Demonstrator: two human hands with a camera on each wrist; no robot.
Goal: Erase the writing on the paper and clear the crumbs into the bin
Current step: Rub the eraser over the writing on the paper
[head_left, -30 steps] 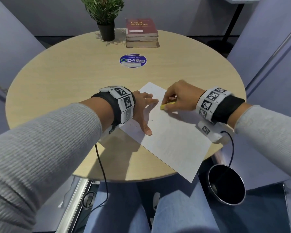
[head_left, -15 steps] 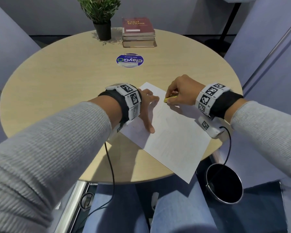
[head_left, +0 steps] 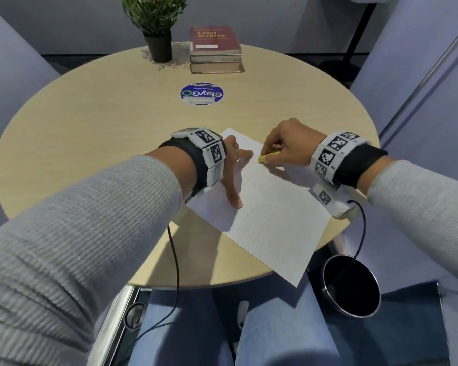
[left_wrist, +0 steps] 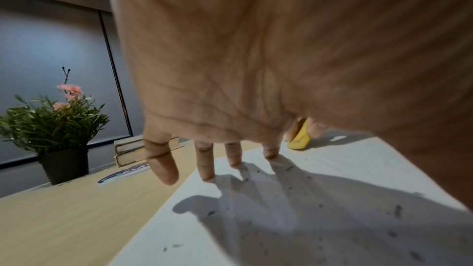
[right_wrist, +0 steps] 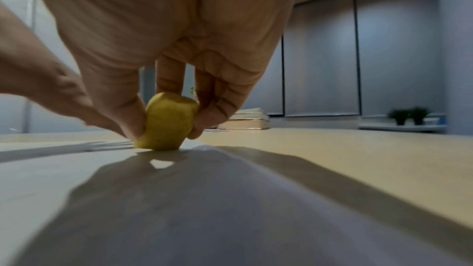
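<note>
A white sheet of paper (head_left: 270, 215) lies tilted on the round wooden table (head_left: 90, 133), its near corner hanging over the edge. My left hand (head_left: 234, 170) presses flat on the sheet's left part with straight, spread fingers (left_wrist: 204, 161). My right hand (head_left: 283, 149) pinches a yellow eraser (head_left: 262, 157) between thumb and fingers, its tip down on the paper near the far edge; the eraser (right_wrist: 166, 124) shows close in the right wrist view. Dark eraser crumbs (left_wrist: 320, 205) speckle the paper under and near my left hand. The black round bin (head_left: 351, 286) stands on the floor below the table's right front.
A potted plant (head_left: 156, 27) and a stack of books (head_left: 214, 48) stand at the table's far side, with a round blue sticker (head_left: 202, 93) in front of them. Wrist cables (head_left: 175, 260) hang over the table's near edge above my knees.
My right hand has slid the eraser a short way up the sheet toward its far edge. The left hand stays pressed on the paper.
</note>
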